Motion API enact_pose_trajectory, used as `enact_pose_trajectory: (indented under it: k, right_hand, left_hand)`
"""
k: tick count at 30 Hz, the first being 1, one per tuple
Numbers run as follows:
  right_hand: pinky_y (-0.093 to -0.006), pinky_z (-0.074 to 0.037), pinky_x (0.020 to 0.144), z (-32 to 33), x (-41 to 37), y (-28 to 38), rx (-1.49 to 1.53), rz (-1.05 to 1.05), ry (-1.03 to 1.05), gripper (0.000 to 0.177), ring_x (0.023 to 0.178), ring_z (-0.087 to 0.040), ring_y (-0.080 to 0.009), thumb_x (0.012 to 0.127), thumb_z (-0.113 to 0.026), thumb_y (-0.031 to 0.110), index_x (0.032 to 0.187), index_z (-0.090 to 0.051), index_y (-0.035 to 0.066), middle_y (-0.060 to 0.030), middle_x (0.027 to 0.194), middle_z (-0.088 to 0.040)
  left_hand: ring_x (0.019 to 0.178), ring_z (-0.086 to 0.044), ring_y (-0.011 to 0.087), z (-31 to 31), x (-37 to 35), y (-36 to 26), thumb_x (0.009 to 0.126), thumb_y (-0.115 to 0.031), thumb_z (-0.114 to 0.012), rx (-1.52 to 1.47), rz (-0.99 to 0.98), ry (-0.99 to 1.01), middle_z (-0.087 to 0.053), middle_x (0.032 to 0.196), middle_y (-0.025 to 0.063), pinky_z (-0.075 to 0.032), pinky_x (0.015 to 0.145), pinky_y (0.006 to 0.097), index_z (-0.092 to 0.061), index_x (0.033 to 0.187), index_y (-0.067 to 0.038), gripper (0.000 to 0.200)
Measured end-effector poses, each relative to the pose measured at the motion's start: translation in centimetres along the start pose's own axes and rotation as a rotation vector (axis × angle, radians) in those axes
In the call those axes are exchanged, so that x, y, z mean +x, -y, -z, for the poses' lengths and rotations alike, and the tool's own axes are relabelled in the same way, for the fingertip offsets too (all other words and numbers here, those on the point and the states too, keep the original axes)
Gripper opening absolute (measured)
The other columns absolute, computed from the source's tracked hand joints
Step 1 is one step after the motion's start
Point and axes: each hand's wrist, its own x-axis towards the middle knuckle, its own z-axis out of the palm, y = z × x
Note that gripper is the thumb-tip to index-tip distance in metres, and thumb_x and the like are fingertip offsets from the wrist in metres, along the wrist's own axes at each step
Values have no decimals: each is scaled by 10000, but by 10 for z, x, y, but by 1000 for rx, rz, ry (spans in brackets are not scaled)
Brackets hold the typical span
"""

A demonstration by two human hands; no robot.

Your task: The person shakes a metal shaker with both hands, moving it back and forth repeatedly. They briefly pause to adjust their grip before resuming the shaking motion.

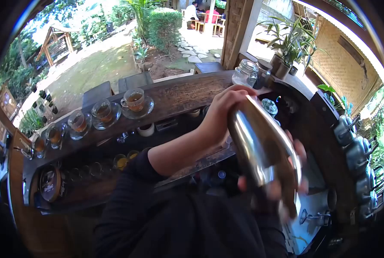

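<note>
A shiny metal cocktail shaker [261,144] is held tilted in front of my chest, between both hands. My left hand [231,105] is closed over its upper end, with the forearm reaching across from the left. Around the lower end wrap the fingers of my right hand [286,185], smeared by motion and partly hidden behind the metal. Beyond the shaker's top, a glass jar [245,74] with a lid stands on the counter.
Along the wooden counter [179,92] stand several glass cups of brown drink, among them a cup [134,101] on a saucer. Glasses with yellow contents [121,162] sit on the lower shelf. Metal kettles [356,152] line the right side. People sit outside in the background.
</note>
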Motion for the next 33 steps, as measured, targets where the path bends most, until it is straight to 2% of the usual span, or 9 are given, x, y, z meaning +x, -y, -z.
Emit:
enact_pose_trajectory:
  k: [5, 7, 9, 10, 14, 19, 21, 27, 33]
  right_hand:
    - [-424, -374, 963, -55, 30, -13, 375, -122, -354, 1051, 1177, -396, -321, 604, -793, 463, 1313, -119, 80, -219, 1292, -321]
    - [-428, -381, 963, -30, 20, 7, 48, 258, -68, 1049, 1174, -401, -326, 589, -816, 427, 1327, -130, 135, -190, 1278, -333]
    - [-506, -393, 971, -23, 5, 66, 309, -68, 96, 993, 1200, -358, -377, 524, -843, 425, 1315, -262, 275, -148, 1328, -250]
    - [-508, -410, 971, -62, 17, 65, 620, 525, -212, 884, 1245, -279, -383, 503, -862, 353, 1239, -374, 346, -136, 1320, -235]
    - [-516, -438, 888, -83, 23, 107, 362, 203, -220, 843, 1090, -439, -340, 758, -673, 121, 1296, -155, 511, 55, 1238, -365]
    - [-482, -450, 883, -89, 18, 77, 438, 23, -155, 953, 1082, -466, -350, 596, -838, 194, 1243, -142, 266, -233, 1252, -325]
    - [-528, -447, 889, -77, 32, 105, 410, 390, -250, 942, 1064, -473, -367, 571, -848, 197, 1231, -184, 298, -179, 1267, -312]
    - [-573, -449, 853, -38, 2, 169, 699, 97, -148, 675, 1042, -456, -380, 705, -754, 277, 1192, -327, 467, 120, 1149, -354]
    - [-473, -323, 1002, -102, 21, 86, 551, 150, -182, 995, 1215, -369, -315, 585, -830, 153, 1317, -157, 169, -156, 1289, -337]
  left_hand:
    - [917, -588, 245, 42, -23, 14, 857, -300, -441, -259, 502, -443, -594, 952, 120, -473, 810, 425, -502, 1035, -45, 317]
    - [907, -587, 241, 36, -34, -7, 847, -308, -451, -293, 342, -237, -589, 967, 123, -464, 826, 399, -507, 1026, -43, 325]
    - [892, -584, 250, 31, -46, -33, 839, -307, -456, -249, 188, 54, -567, 984, 158, -466, 813, 377, -508, 1022, -52, 319]
    - [884, -585, 252, 28, -54, -46, 836, -310, -458, -184, 106, 138, -564, 984, 165, -473, 802, 379, -508, 1020, -54, 319]
    - [865, -596, 265, 46, -78, -52, 836, -317, -457, -216, 122, -25, -586, 945, 159, -493, 780, 387, -514, 1024, -37, 342]
    - [940, -578, 248, 87, -93, -37, 828, -321, -506, -392, 376, -322, -582, 998, 116, -454, 851, 384, -519, 1032, -39, 349]
    - [953, -569, 247, 52, -109, -70, 833, -312, -509, -330, 236, -232, -576, 1004, 123, -446, 863, 386, -519, 1038, -38, 342]
    - [902, -572, 247, 7, -135, -120, 824, -323, -480, -41, 26, 24, -565, 960, 143, -463, 830, 367, -523, 1003, -61, 321]
    - [914, -606, 257, 74, -111, -62, 854, -302, -437, -311, 328, -399, -612, 949, 142, -470, 863, 408, -553, 1015, -35, 333]
